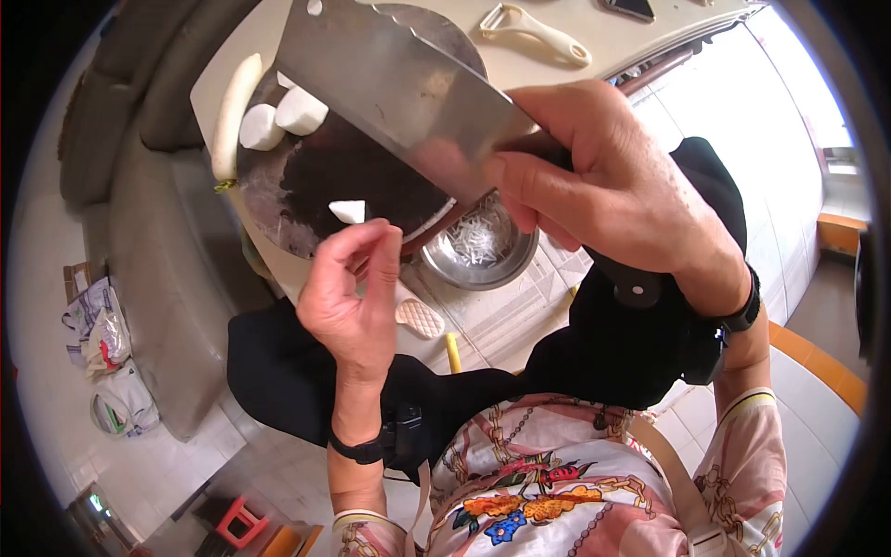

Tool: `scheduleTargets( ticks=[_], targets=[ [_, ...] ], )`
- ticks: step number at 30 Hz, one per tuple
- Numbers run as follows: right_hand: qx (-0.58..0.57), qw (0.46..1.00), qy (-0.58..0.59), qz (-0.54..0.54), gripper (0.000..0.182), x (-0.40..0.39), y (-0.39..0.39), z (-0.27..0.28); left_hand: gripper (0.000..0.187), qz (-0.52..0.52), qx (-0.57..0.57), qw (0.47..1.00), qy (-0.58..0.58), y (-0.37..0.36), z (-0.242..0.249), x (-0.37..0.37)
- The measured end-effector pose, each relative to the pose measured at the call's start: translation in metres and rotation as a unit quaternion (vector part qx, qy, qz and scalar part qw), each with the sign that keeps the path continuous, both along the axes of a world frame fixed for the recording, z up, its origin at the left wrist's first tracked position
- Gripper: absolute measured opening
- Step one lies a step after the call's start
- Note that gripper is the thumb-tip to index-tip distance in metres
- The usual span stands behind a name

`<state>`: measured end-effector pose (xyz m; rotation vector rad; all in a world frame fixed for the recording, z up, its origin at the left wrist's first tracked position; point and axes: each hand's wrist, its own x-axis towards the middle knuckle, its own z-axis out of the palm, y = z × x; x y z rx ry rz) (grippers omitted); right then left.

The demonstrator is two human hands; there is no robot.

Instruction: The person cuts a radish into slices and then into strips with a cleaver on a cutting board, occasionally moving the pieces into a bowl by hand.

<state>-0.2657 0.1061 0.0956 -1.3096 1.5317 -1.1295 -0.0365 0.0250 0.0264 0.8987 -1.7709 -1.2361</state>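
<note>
A broad metal cleaver [399,88] is in my right hand [617,176], whose fingers wrap round its handle. The blade hangs over a round, dark, wet chopping board [316,176] and hides part of it. Over the board's near edge, my left hand [357,302] is closed, thumb and fingertips pinched together. Whether anything is between them I cannot make out. Just beyond those fingers is a small wedge of white radish [348,211]. Thick radish chunks [263,127] rest at the board's far left.
A long peeled radish [235,111] lies left of the board. Below the board's right edge stands a metal bowl [478,274] with white shreds. A peeler [536,33] and a phone [631,7] lie on the table [436,7]. A grey sofa [172,278] stands at left.
</note>
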Motion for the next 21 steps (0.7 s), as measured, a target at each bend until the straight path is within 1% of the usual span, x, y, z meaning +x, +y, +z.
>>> scheduleTargets(
  ticks=[1, 3, 5, 6, 7, 8, 9, 10, 11, 13, 14, 15, 17, 18, 19, 21],
  targets=[
    [-0.024, 1.000, 0.016, -0.005, 0.014, 0.000, 0.000, -0.001, 0.017, 0.012, -0.009, 1.000, 0.017, -0.001, -0.001, 0.002],
    [-0.003, 1.000, 0.002, -0.008, 0.014, 0.003, 0.001, 0.000, 0.016, 0.007, 0.005, 1.000, 0.018, -0.005, 0.002, 0.003],
    [0.026, 0.999, -0.041, -0.010, 0.014, 0.006, 0.003, 0.003, 0.019, 0.024, -0.082, 0.996, 0.005, -0.010, 0.001, 0.002],
    [0.057, 0.998, -0.008, 0.000, 0.012, 0.005, 0.002, 0.012, 0.032, 0.026, -0.063, 0.997, -0.021, -0.009, 0.008, 0.003],
    [0.060, 0.998, -0.010, 0.001, 0.012, 0.009, 0.001, 0.004, 0.032, 0.027, -0.060, 0.998, -0.022, -0.010, 0.011, 0.003],
    [-0.042, 0.994, 0.101, -0.022, 0.010, 0.014, 0.001, -0.010, 0.043, 0.001, 0.033, 0.999, 0.034, -0.013, 0.012, 0.003],
    [-0.143, 0.966, 0.210, -0.043, 0.009, 0.018, 0.000, -0.019, 0.055, -0.025, 0.125, 0.988, 0.091, -0.015, 0.014, 0.003],
    [-0.131, 0.960, 0.244, -0.047, 0.024, 0.023, 0.001, -0.020, 0.069, -0.054, 0.162, 0.979, 0.110, -0.015, 0.016, 0.002],
    [-0.127, 0.961, 0.243, -0.047, 0.024, 0.028, 0.001, -0.022, 0.069, -0.055, 0.166, 0.978, 0.109, -0.013, 0.021, 0.001],
    [-0.189, 0.913, 0.359, -0.048, 0.045, 0.036, 0.000, -0.025, 0.073, -0.117, 0.283, 0.926, 0.222, -0.008, 0.026, 0.000],
    [-0.178, 0.899, 0.398, -0.042, 0.056, 0.042, 0.002, -0.025, 0.058, -0.188, 0.306, 0.896, 0.261, -0.014, 0.022, 0.007],
    [-0.177, 0.899, 0.398, -0.036, 0.056, 0.050, 0.003, -0.026, 0.058, -0.183, 0.307, 0.896, 0.264, -0.014, 0.025, 0.010],
    [-0.205, 0.890, 0.406, 0.017, 0.059, 0.066, 0.005, -0.028, 0.041, -0.013, 0.344, 0.923, 0.172, -0.014, 0.037, 0.015],
    [-0.201, 0.903, 0.377, 0.055, 0.056, 0.069, 0.004, -0.027, 0.030, 0.048, 0.350, 0.913, 0.205, -0.015, 0.039, 0.017],
    [-0.201, 0.903, 0.376, 0.061, 0.056, 0.067, 0.001, -0.025, 0.026, 0.047, 0.353, 0.905, 0.231, -0.022, 0.040, 0.028],
    [-0.264, 0.942, 0.206, 0.029, 0.047, 0.058, -0.002, -0.016, 0.026, 0.105, 0.353, 0.891, 0.264, -0.036, 0.049, 0.057]
  ],
)
